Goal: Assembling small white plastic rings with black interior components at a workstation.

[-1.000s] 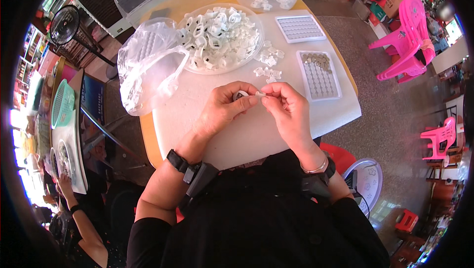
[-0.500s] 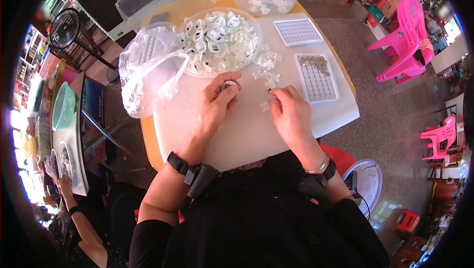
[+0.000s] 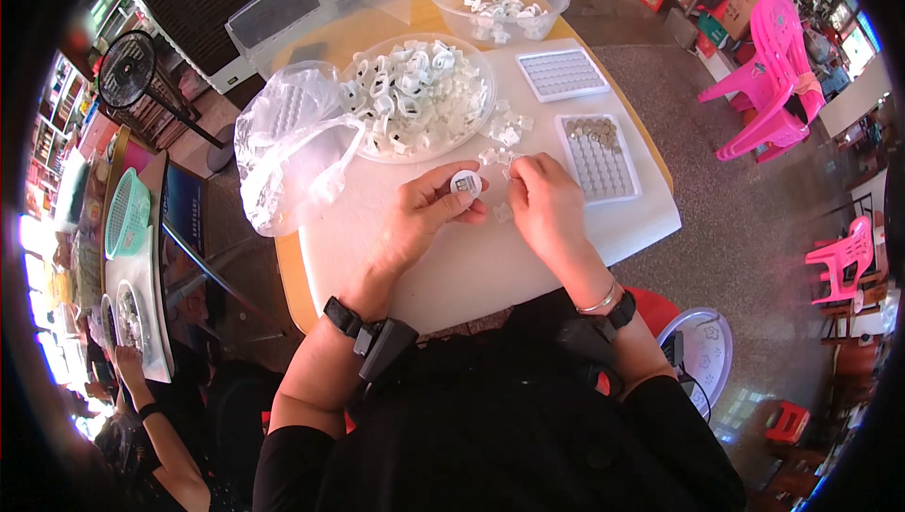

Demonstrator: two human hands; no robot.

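Between the thumb and fingers of my left hand [image 3: 424, 215] is a small round white plastic part [image 3: 466, 183], its flat face turned up. My right hand [image 3: 549, 206] is just to the right, fingertips pinched together beside a few loose clear plastic pieces [image 3: 494, 156]; what they hold, if anything, is too small to make out. Beyond both hands stands a wide clear bowl [image 3: 492, 88] heaped with white ring-shaped parts [image 3: 401, 88] and clear pieces. Right of my right hand lies a white tray [image 3: 624, 187] of small round hollows, with several grey discs [image 3: 596, 131] at its far end.
A second white tray [image 3: 563, 74] lies farther back. Behind it is a clear tub [image 3: 556, 8] with white parts. A crumpled plastic bag [image 3: 292, 158] covers the table's left side. At far left, another person's hand [image 3: 129, 361] works at a side table. Pink chairs [image 3: 775, 74] stand at right.
My left hand has shifted right and turned, bringing the round white part's face into view. My right hand has moved slightly left, closer to it. The whole view has shifted a little.
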